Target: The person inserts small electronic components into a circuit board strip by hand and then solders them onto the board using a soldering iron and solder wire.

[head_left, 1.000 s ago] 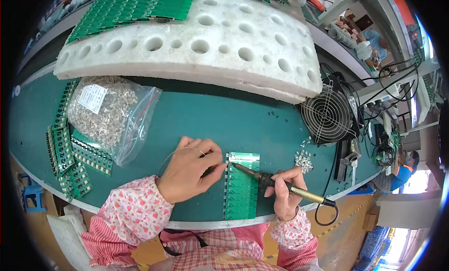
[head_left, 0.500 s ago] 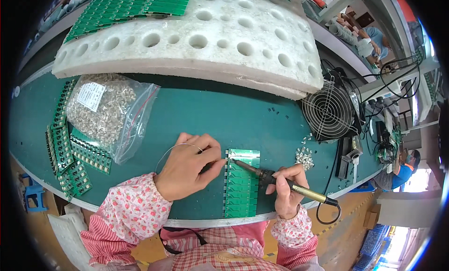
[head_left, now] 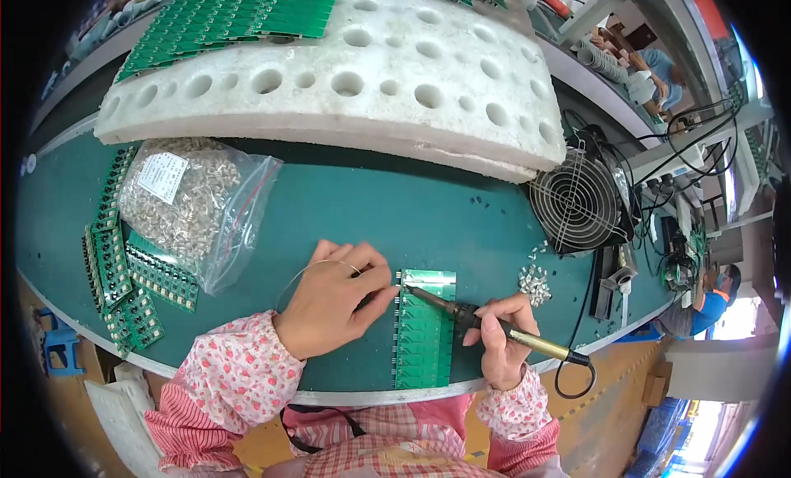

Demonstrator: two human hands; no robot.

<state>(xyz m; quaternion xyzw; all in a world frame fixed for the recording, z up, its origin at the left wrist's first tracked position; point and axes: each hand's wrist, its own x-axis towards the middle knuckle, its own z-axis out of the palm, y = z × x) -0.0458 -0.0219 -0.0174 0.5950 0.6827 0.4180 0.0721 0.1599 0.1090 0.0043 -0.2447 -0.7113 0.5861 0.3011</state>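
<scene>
A green circuit board strip point(head_left: 424, 338) lies lengthwise before me near the bench's front edge, with a row of pins along its left side. My right hand point(head_left: 504, 338) is closed round the handle of a soldering iron point(head_left: 468, 316). The iron slants left, and its tip meets the board's upper left edge, close to the pins. My left hand point(head_left: 334, 301) is closed beside that edge, thumb and forefinger pinched near the tip. A thin solder wire point(head_left: 306, 272) loops over the back of this hand; its end at the fingertips is too small to make out.
A clear bag of small metal parts point(head_left: 185, 202) lies left, beside populated circuit boards point(head_left: 136, 317). White foam point(head_left: 346, 119) carrying green boards point(head_left: 239, 16) spans the back. At right are a fan point(head_left: 574, 202), a pile of small parts point(head_left: 534, 286) and an iron stand point(head_left: 614, 276).
The whole view has shifted slightly, with the board now a little lower in it. Both hands keep their grips, and the iron's tip stays at nearly the same spot on the board.
</scene>
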